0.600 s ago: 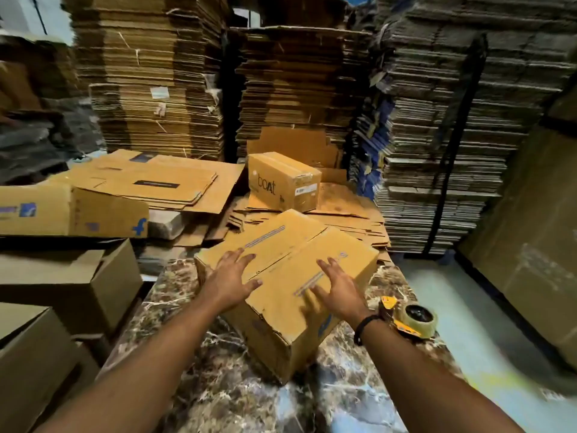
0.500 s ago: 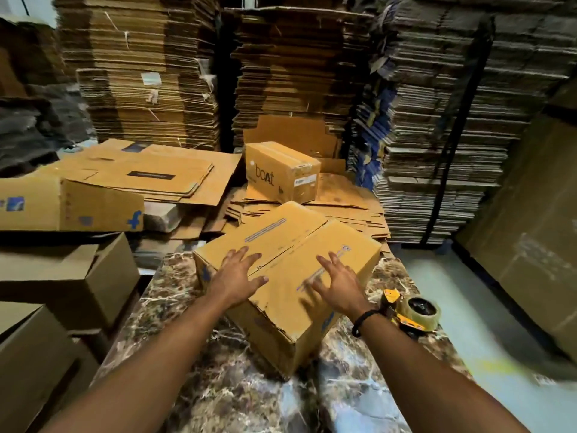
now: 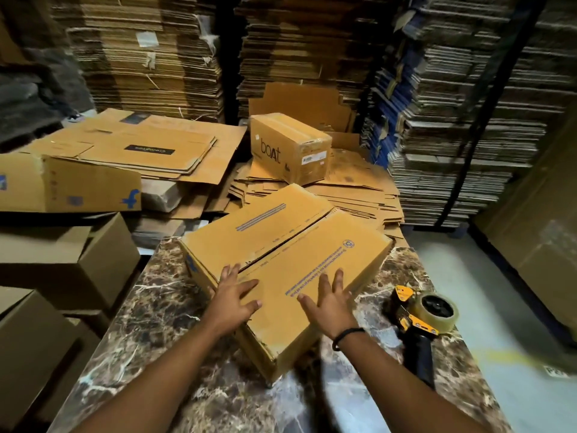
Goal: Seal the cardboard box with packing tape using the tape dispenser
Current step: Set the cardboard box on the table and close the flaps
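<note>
The sealing has not begun, as far as I can judge: the box sits on the counter with its two top flaps folded down and meeting along a dark centre seam, and no strip of tape shows over that seam. The left hand lies flat and spread on the near end of the lid, right at the seam, and the right hand lies flat and spread on the right flap, near the box's near edge; the hands are apart and neither is closed on anything, both simply pressing the flaps shut. The dispenser lies untouched on the counter just to the right of the box, beside the right wrist, a roll of clear tape on its yellow frame and its dark handle pointing back toward the person. So what is left is all of the taping: pick up the dispenser, lay tape along the seam, and cut it. The box is plain brown corrugated card, set at an angle to the counter edge with one corner toward the person; it carries blue print along the right flap, a small round mark near the far corner, and a grey striped band on the left flap. The flaps seem to gape slightly at the far end of the seam, though the wide lens may exaggerate it, and the near corner looks scuffed
</note>
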Motion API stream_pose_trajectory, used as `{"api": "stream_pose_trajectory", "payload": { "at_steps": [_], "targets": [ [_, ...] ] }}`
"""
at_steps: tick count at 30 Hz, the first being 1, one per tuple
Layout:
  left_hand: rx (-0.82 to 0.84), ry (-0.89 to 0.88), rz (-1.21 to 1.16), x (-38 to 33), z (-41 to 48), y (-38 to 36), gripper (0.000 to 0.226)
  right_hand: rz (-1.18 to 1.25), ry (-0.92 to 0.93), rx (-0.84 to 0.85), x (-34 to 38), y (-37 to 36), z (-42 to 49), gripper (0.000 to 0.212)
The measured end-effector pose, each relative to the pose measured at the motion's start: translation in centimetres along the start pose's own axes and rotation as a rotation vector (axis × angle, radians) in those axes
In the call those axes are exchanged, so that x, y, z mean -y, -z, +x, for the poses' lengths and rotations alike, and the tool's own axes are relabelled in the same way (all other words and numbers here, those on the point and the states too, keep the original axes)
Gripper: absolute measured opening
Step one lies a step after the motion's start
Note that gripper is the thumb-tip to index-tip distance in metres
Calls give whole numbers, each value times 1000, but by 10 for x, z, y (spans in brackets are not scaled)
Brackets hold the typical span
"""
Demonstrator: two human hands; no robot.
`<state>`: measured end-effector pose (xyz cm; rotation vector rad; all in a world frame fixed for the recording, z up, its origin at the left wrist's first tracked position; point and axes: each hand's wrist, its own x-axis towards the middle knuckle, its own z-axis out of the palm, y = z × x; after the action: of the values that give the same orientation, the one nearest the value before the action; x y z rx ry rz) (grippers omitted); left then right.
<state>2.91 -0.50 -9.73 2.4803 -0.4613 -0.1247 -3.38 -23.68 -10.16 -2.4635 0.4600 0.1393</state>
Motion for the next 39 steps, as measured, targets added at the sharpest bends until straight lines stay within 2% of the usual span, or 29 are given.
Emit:
{"api": "stream_pose_trajectory", "payload": {
  "at_steps": [4,6,8,10,13,15,18,20,24,29,34,36,39],
  "targets": [
    [-56,-5,20,25,-22,15,73,15,39,-4,16,-22,-35,82],
    [-72,16,66,28,-28,19,76,-105,39,-57,19,-23,-46,81],
    [-132,61,71,23,-29,20,69,-180,26,-165,19,-10,-45,77],
    [-215,87,94,18,-24,21,60,-167,5,-275,12,13,-19,73],
    [-254,131,134,13,-12,24,62,-226,-41,-366,-9,65,48,79],
    [-216,175,116,14,-3,24,68,-257,-99,-295,-28,95,90,84],
    [-173,192,93,11,-2,13,76,-219,-139,-6,-50,112,122,94],
    [-187,191,67,7,-8,6,77,-218,-121,83,-54,110,124,97],
    [-226,181,0,20,-11,24,82,-228,-109,-23,-42,98,102,101],
    [-188,82,-9,55,-29,51,77,-219,-134,-158,-34,68,26,88],
    [-52,43,24,64,-34,59,77,-312,-177,-114,-48,57,-10,90],
    [-24,61,86,61,-30,61,79,-319,-121,-109,-48,65,-2,89],
    [-73,124,259,50,-36,59,76,-209,-10,-57,-48,83,19,81]
  ]
}}
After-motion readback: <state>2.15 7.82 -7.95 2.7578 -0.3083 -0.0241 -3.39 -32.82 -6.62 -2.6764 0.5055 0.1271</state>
